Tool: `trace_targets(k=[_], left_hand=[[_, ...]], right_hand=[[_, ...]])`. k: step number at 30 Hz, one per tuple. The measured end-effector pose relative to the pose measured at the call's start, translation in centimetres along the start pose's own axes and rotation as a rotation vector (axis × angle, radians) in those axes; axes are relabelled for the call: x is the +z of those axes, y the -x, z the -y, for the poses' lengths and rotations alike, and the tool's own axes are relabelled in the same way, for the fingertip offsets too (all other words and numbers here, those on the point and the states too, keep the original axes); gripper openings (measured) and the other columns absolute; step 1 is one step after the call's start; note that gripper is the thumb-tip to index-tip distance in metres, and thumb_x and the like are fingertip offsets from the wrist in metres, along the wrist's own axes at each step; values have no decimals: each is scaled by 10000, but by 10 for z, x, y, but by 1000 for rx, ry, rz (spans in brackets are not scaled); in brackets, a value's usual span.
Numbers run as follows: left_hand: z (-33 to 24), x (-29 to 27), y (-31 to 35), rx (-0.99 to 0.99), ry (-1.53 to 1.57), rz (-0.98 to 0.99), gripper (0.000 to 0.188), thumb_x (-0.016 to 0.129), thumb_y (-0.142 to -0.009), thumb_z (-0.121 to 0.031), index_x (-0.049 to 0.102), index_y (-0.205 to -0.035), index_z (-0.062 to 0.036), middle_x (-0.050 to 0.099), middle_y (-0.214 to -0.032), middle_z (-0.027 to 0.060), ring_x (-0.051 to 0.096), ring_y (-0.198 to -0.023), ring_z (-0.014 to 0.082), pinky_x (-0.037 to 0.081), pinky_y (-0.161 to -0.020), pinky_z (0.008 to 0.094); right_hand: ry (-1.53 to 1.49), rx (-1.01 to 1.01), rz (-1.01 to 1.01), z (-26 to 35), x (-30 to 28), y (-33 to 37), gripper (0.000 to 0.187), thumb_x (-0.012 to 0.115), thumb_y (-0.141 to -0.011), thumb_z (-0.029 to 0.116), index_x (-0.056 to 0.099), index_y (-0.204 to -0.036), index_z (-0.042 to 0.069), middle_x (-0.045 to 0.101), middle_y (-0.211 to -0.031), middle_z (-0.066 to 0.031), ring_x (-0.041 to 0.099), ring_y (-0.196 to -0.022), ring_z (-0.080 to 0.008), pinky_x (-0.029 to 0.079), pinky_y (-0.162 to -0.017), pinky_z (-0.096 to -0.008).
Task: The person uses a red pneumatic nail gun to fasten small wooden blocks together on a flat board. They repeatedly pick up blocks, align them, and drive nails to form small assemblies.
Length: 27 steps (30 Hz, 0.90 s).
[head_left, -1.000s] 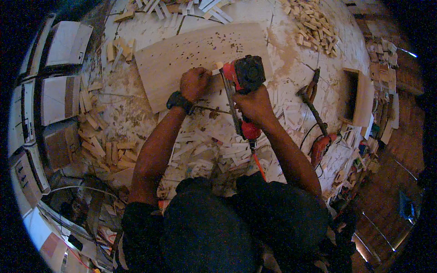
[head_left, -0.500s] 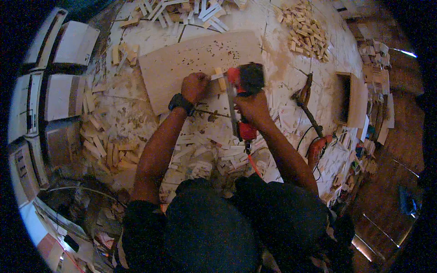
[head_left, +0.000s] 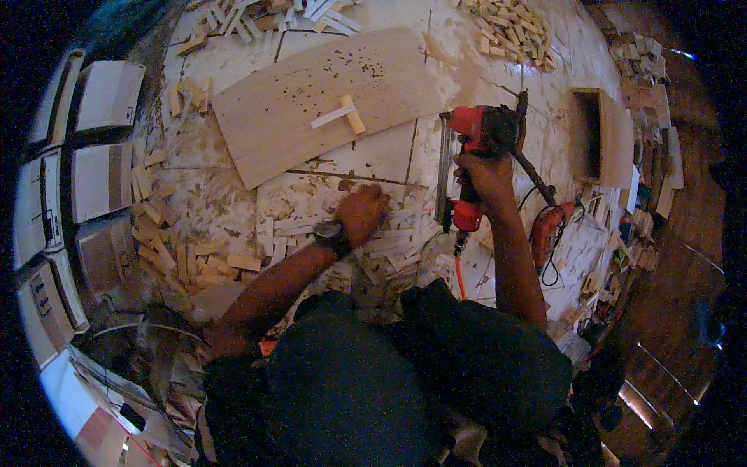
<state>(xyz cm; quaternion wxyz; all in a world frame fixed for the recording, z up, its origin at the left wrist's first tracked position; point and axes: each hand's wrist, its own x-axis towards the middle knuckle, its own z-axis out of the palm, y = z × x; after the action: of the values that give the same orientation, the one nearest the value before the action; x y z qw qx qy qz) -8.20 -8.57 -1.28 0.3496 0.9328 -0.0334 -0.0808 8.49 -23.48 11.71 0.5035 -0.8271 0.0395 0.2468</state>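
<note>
My right hand (head_left: 490, 180) is wrapped round the grip of a red and black nail gun (head_left: 470, 124), held up right of the large plywood panel (head_left: 257, 148). An orange air hose (head_left: 460, 276) runs from its lower end toward me. My left hand (head_left: 362, 215), with a watch on the wrist, is low over a scatter of pale wood strips (head_left: 299, 226). Its fingers point down and are mostly hidden, so a grip cannot be made out. On the panel lies a T-shaped piece, a white strip (head_left: 331, 117) meeting a yellowish wood block (head_left: 354, 117).
Small wood blocks (head_left: 510, 33) are heaped at the far right, and white strips (head_left: 331, 15) at the far side. A red corded power tool (head_left: 547, 229) lies right of my right forearm. An open wooden box (head_left: 611, 140) stands beyond it. Pale boxy panels (head_left: 101, 183) line the left.
My left hand has left the white strip and come nearer, over the loose strips. The nail gun has moved right, off the panel, in my right hand. The T-shaped piece now lies untouched.
</note>
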Motion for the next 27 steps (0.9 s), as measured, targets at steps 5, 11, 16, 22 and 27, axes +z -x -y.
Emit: trace_targets(k=[5, 11, 16, 22, 27], left_hand=[[-32, 29, -19, -51, -43, 101, 246, 539, -774, -137, 560, -992, -25, 570, -1001, 179, 570, -915, 334, 491, -769, 426], [-15, 2, -16, -289, 264, 174, 202, 526, -815, -130, 598, -979, -38, 633, -898, 172, 606, -834, 333, 506, -710, 425], [31, -38, -5, -502, 1038, -331, 308, 532, -895, -267, 620, -998, 9, 617, -682, 59, 605, -616, 164, 502, -558, 313], [61, -60, -19, -544, 1309, -726, 429, 619, -831, -59, 406, -1199, -1, 611, -758, 132, 609, -633, 178, 517, -553, 276], [63, -61, -36, -638, 1331, -830, 645, 644, -770, 42, 249, -1276, -23, 605, -832, 187, 609, -610, 209, 520, -510, 300]], right_hand=[[100, 51, -8, -6, 0, 3, 250, 671, -683, 22, 535, -892, 19, 576, -679, -57, 567, -520, -154, 478, -463, -283], [61, 63, 5, -3, 0, 8, 260, 677, -679, 32, 533, -896, 17, 585, -694, -64, 574, -533, -156, 483, -486, -294], [58, 59, 13, 0, 8, 5, 238, 671, -681, 35, 542, -880, 22, 584, -699, -58, 572, -538, -157, 477, -483, -290], [165, -8, 89, 1, 25, 3, 223, 667, -694, 51, 552, -881, 14, 580, -692, -50, 564, -544, -150, 472, -493, -292], [236, -109, 180, 2, 38, 3, 225, 676, -695, 66, 558, -879, 11, 583, -691, -45, 561, -551, -140, 469, -501, -290]])
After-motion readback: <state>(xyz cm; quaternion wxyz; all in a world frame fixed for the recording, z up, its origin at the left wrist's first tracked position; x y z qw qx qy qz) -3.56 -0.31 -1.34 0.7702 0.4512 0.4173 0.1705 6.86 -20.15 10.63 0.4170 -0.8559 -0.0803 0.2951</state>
